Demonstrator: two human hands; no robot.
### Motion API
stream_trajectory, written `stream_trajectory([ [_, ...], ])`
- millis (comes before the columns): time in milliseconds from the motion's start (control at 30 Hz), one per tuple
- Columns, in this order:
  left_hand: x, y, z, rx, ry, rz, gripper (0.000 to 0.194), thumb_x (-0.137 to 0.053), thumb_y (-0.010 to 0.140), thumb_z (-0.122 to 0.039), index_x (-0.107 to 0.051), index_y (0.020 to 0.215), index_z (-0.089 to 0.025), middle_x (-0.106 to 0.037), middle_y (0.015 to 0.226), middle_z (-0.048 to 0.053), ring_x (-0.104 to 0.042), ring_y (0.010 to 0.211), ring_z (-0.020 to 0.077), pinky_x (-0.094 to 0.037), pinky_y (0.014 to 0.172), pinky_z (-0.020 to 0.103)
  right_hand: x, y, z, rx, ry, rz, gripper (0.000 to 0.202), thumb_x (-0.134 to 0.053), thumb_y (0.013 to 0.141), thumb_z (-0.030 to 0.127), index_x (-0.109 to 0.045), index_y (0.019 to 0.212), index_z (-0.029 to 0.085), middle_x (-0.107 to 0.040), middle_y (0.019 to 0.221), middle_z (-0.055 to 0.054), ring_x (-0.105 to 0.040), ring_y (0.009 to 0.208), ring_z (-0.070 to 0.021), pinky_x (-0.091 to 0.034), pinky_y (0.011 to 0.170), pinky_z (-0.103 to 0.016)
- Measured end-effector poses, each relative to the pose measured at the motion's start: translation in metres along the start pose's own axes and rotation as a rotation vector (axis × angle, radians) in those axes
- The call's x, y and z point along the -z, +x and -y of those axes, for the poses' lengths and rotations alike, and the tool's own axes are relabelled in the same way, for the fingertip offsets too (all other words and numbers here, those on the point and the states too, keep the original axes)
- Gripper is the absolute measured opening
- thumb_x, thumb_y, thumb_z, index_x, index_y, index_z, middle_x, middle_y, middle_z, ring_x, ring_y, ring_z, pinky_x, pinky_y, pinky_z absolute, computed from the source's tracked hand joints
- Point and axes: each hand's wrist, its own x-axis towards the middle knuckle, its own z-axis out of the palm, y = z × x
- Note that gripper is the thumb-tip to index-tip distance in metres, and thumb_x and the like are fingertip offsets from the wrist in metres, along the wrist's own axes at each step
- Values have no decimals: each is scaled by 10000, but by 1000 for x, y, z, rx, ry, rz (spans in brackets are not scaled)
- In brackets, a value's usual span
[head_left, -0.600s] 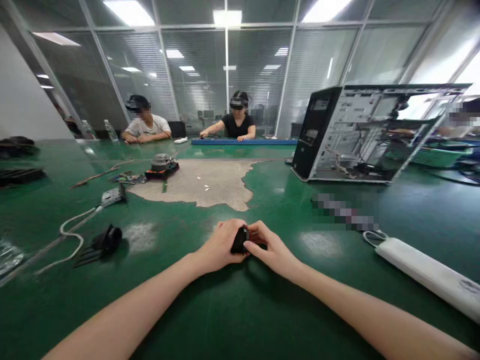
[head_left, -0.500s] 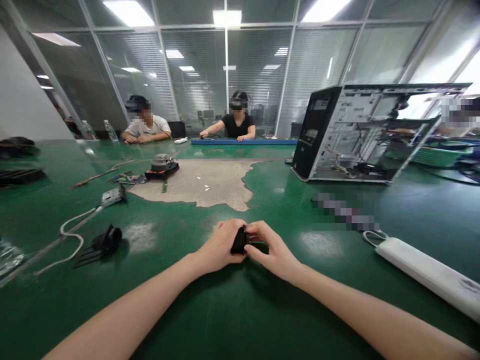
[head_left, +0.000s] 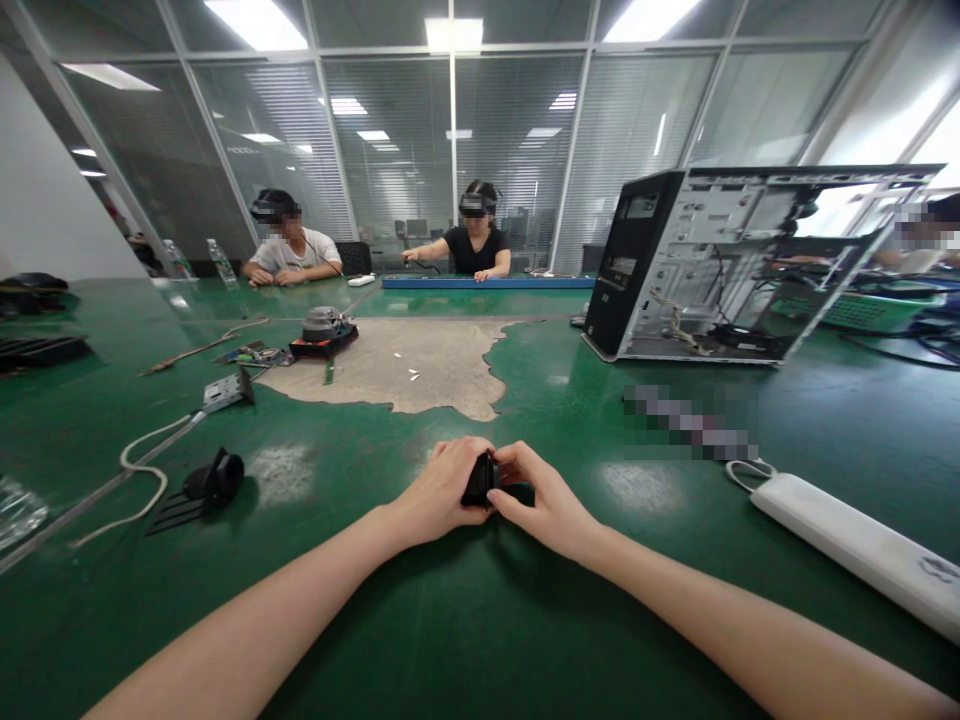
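A small black plastic part (head_left: 478, 482) is between my hands, low over the green table in front of me. My left hand (head_left: 442, 492) wraps around it from the left, with the thumb below and the fingers over the top. From the other side my right hand (head_left: 546, 500) pinches its right edge between thumb and fingers. The fingers hide much of the part, so its exact kind cannot be made out. To the left lies a black part with a round body and long prongs (head_left: 214, 482).
An opened computer case (head_left: 637, 270) stands at the right, behind a white power strip (head_left: 847, 530). Left of centre, a cooler-like part (head_left: 324, 330) sits by bare patch (head_left: 442, 370). A metal box (head_left: 227, 388) trails a cable. Two people sit across the table (head_left: 420, 640).
My hands keep almost the same place, with the right fingers shifted slightly against the black part. Across the table, one person's outstretched hand has lifted a little.
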Motion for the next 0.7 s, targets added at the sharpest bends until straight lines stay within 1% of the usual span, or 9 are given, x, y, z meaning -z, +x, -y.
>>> stream_trajectory([
  [100, 1, 0, -1, -17, 2, -8, 558, -613, 656, -218, -306, 1123, -218, -481, 1073, 61, -451, 986, 224, -317, 847, 365, 1, -1, 2, 98, -100, -74, 150, -549, 746, 168, -506, 886, 202, -508, 960, -43, -516, 917, -170, -452, 810, -334],
  [167, 1, 1, -1, -17, 6, -11, 559, -618, 659, -233, -305, 1122, -216, -481, 1071, 61, -451, 986, 223, -318, 846, 363, 1, -1, 2, 105, -105, -88, 126, -544, 754, 178, -510, 873, 203, -504, 970, -48, -510, 929, -173, -452, 810, -335],
  [267, 1, 2, -2, -14, 6, -1, 555, -620, 658, -237, -310, 1118, -214, -483, 1062, 56, -454, 982, 218, -321, 844, 359, 0, 0, -1, 32, -30, -77, 206, -544, 754, 178, -470, 945, 206, -510, 970, -45, -529, 899, -160, -478, 771, -314],
  [333, 1, 2, -3, -14, 4, -4, 560, -617, 655, -233, -308, 1122, -216, -483, 1067, 56, -454, 988, 218, -319, 849, 361, -1, 0, -3, -40, 22, -37, 252, -539, 759, 181, -439, 989, 204, -529, 952, -40, -552, 858, -149, -489, 753, -309],
  [433, 0, 1, -3, -7, 6, -14, 559, -614, 650, -224, -310, 1119, -218, -485, 1072, 55, -454, 992, 220, -316, 856, 368, 0, 0, -3, -90, 58, 44, 219, -513, 781, 191, -434, 985, 204, -558, 891, -24, -572, 803, -139, -495, 732, -307],
  [500, 0, 1, -3, -5, 7, -12, 551, -607, 650, -209, -311, 1115, -217, -486, 1068, 53, -456, 989, 218, -317, 856, 367, 1, -1, -2, -53, 27, 35, 200, -519, 774, 183, -449, 960, 206, -554, 880, -20, -565, 807, -141, -490, 734, -307],
  [633, 0, 1, -3, -11, 6, -11, 544, -598, 661, -213, -307, 1120, -218, -485, 1071, 55, -456, 991, 217, -321, 853, 365, 2, -2, 1, 88, -114, -65, 152, -547, 748, 168, -502, 888, 207, -513, 967, -41, -521, 915, -166, -451, 816, -332],
  [700, 0, 1, -3, -9, 9, -14, 532, -603, 666, -230, -314, 1113, -216, -486, 1065, 54, -459, 984, 215, -322, 850, 363, 2, -2, 1, 96, -111, -78, 142, -542, 754, 177, -506, 888, 207, -505, 985, -47, -513, 935, -168, -456, 812, -326],
])
